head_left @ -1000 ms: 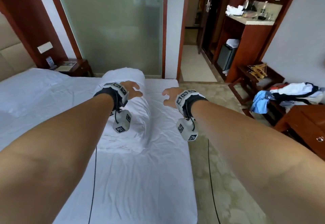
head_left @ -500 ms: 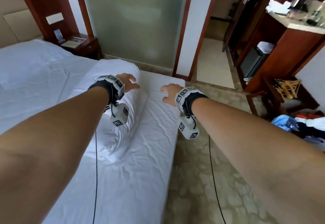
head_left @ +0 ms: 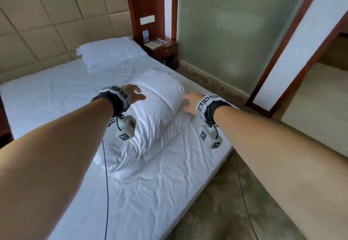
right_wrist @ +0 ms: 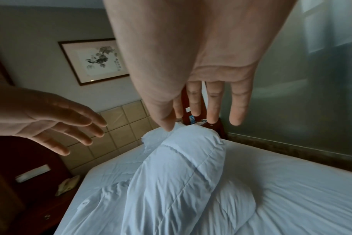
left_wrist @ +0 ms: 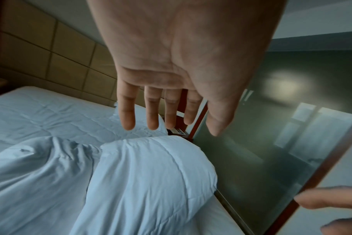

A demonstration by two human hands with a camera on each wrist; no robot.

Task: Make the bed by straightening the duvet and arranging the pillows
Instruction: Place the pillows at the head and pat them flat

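Observation:
A white duvet [head_left: 156, 108] lies bunched in a long roll on the right half of the bed [head_left: 56, 93]. One white pillow [head_left: 111, 53] rests flat against the headboard. My left hand [head_left: 134, 94] hovers over the roll's far part, fingers spread and holding nothing. My right hand [head_left: 190, 102] is just right of the roll's far end, also open. In the left wrist view the left hand [left_wrist: 171, 127] shows straight fingers above the duvet [left_wrist: 151, 174]. The right wrist view shows the right hand [right_wrist: 201, 114] spread above the duvet [right_wrist: 181, 174], apart from it.
A padded beige headboard [head_left: 56, 23] backs the bed. A wooden nightstand [head_left: 162, 48] with papers stands at the bed's far right corner, beside a frosted glass wall [head_left: 235, 32]. Patterned carpet [head_left: 235, 202] runs along the bed's right side. A doorway [head_left: 320, 89] opens at right.
The head view has swung left, bringing the headboard and pillow into sight. Both hands stay open and have moved along the duvet roll toward its far end.

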